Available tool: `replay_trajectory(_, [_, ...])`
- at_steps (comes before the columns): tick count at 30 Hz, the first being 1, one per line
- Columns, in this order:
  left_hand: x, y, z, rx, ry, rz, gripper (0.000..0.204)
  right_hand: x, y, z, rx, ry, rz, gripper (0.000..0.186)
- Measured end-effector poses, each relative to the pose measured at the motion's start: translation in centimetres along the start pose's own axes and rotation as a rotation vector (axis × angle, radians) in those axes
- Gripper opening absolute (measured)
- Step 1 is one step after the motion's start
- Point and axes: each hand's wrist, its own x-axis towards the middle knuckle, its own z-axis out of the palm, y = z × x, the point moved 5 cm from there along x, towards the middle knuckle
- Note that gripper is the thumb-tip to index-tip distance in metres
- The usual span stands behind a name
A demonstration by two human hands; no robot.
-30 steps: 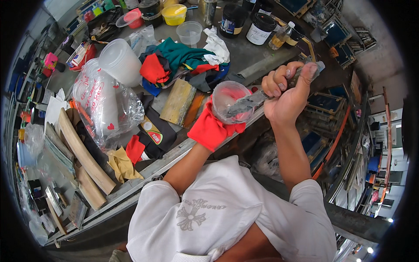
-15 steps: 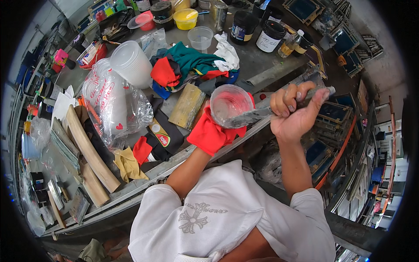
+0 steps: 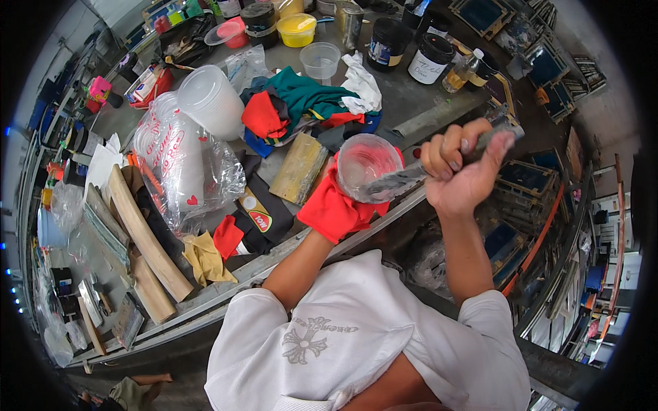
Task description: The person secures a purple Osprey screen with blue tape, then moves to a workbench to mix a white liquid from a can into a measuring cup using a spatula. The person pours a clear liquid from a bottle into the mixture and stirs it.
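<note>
A clear plastic tub [image 3: 370, 168] with reddish smears on its inner wall is tilted toward me near the table's front edge. My left hand [image 3: 318, 240] grips it from beneath through a red cloth [image 3: 334, 211], which hides the fingers. Raised on the right, my right hand [image 3: 463, 168] is wrapped round a long, flat, stained metal spatula [image 3: 397, 182]. The blade slants down to the left, with its end at the tub's mouth. Whether the tip touches the inside wall, I cannot tell.
Behind the tub lie coloured rags [image 3: 308, 96] and a worn wooden block [image 3: 299, 168]. To the left stand stacked clear tubs [image 3: 209, 103], bagged cups [image 3: 185, 161] and curved wooden strips [image 3: 147, 233]. Black jars [image 3: 431, 57] and a yellow tub [image 3: 297, 31] line the back.
The whole view has shifted slightly, moving the table things a little right and down. Both hands keep their holds; the spatula has shifted slightly against the tub.
</note>
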Motion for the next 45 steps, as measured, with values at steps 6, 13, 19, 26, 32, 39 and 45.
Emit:
replay_trajectory(6, [0.2,0.8,1.5,-0.838,-0.118,-0.14,0.062,1.3,-1.0,-0.8,-0.109,0.013,-0.246,0.053])
replay_trajectory(13, [0.7,-1.2,0.1,-0.722,-0.061,-0.22,0.077,-0.5,-1.1,-0.5,-0.098,-0.053,-0.082,0.053])
replay_trajectory(19, [0.2,3.1,1.4,0.095,-0.142,0.159,0.055,1.3,-1.0,-0.2,-0.078,-0.033,-0.223,0.051])
replay_trajectory(26, [0.2,-1.6,-1.4,0.21,0.054,0.116,0.073,-0.2,-0.6,-0.5,-0.104,-0.096,-0.126,0.05])
replay_trajectory(32, [0.1,2.5,0.5,0.259,-0.037,0.119,0.072,0.8,0.1,0.0,-0.097,-0.022,-0.203,0.052])
replay_trajectory(39, [0.5,0.5,0.2,-0.346,0.007,-0.022,0.058,-1.4,-0.4,-1.1,-0.158,-0.167,-0.181,0.056])
replay_trajectory(45, [2.5,-2.4,3.4,-0.636,-0.141,-0.082,0.066,-3.5,-0.7,-2.4,-0.38,-0.155,-0.194,0.058])
